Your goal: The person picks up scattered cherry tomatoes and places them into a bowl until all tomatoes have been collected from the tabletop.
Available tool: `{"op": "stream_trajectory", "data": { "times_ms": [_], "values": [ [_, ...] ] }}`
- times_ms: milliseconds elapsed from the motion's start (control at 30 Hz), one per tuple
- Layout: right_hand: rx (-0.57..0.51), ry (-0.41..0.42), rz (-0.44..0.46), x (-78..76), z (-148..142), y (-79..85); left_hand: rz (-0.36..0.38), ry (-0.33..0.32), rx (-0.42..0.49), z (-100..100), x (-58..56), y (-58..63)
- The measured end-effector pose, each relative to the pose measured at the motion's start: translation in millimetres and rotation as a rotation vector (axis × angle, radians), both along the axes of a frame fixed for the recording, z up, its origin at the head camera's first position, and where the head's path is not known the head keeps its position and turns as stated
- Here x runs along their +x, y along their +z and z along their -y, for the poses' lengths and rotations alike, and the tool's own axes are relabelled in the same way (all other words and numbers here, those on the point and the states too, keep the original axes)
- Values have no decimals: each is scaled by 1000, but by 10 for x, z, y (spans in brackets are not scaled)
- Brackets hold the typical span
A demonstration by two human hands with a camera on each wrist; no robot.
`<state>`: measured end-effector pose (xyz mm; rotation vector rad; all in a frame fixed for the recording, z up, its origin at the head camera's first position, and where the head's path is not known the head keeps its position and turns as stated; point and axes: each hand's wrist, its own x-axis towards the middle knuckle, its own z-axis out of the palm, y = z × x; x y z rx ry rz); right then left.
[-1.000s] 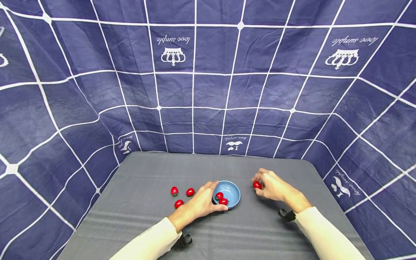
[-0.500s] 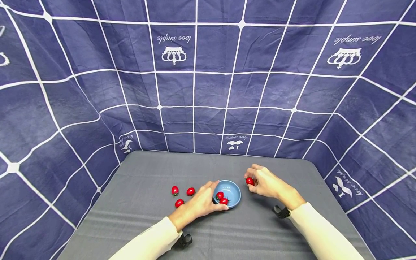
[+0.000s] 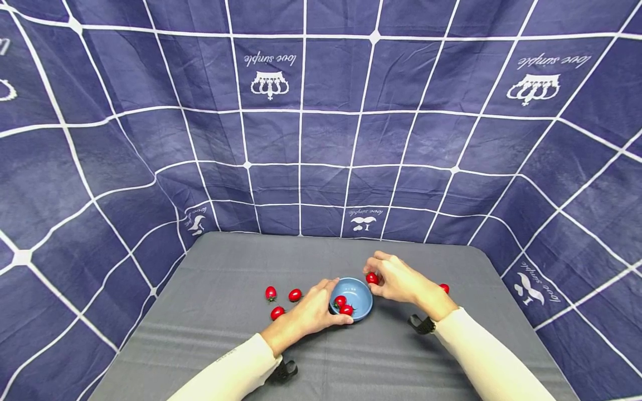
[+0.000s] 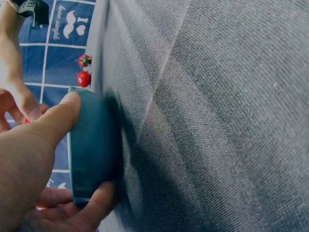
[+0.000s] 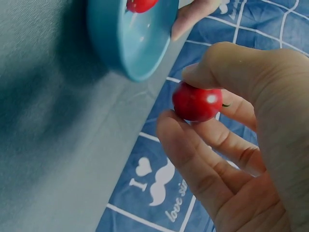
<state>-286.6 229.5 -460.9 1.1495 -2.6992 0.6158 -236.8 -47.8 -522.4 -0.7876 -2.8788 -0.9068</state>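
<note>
On a grey cloth (image 3: 230, 262) sits a small blue bowl (image 3: 359, 291), upright, with a person's left hand (image 3: 317, 309) gripping its side, thumb spread apart from the fingers, thumb at the near rim and fingers round the outer wall. Two little red tomatoes (image 3: 340, 301) lie together inside, over on the near left part of the bowl. Just beyond the opposite rim, the right hand (image 3: 398, 278) holds a tomato with a green stem (image 3: 371, 278), clamped between thumb and fingertips; it is close to the bowl but apart from it, and the other fingers are bent loosely. To the left of the bowl, past the left hand, three loose tomatoes (image 3: 295, 295) rest on the cloth, near one another. Over on the right, another tomato (image 3: 444, 288) peeks out from behind the right forearm; from the left wrist I can see two tomatoes on that side. Both arms wear pale sleeves (image 3: 241, 367), with a black strap (image 3: 421, 324) at each wrist. Behind everything hangs a blue curtain (image 3: 321, 139) with white grid lines.
</note>
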Motion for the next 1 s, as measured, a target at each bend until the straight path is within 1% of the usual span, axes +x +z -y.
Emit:
{"op": "stream_trajectory", "data": {
  "times_ms": [300,433,633,800,1000],
  "values": [
    [20,27,12,-8,181,7,-11,-6,1,-6,-1,-7],
    [32,42,13,-22,247,-7,0,-5,-4,-9,-3,-16],
    [61,42,27,-23,329,1,14,-1,-6,-7,5,-1],
    [85,54,33,-41,393,-26,1,-7,2,-2,-5,-4],
    [88,63,35,-47,435,-54,1,-10,3,-5,4,14]
  ]
}}
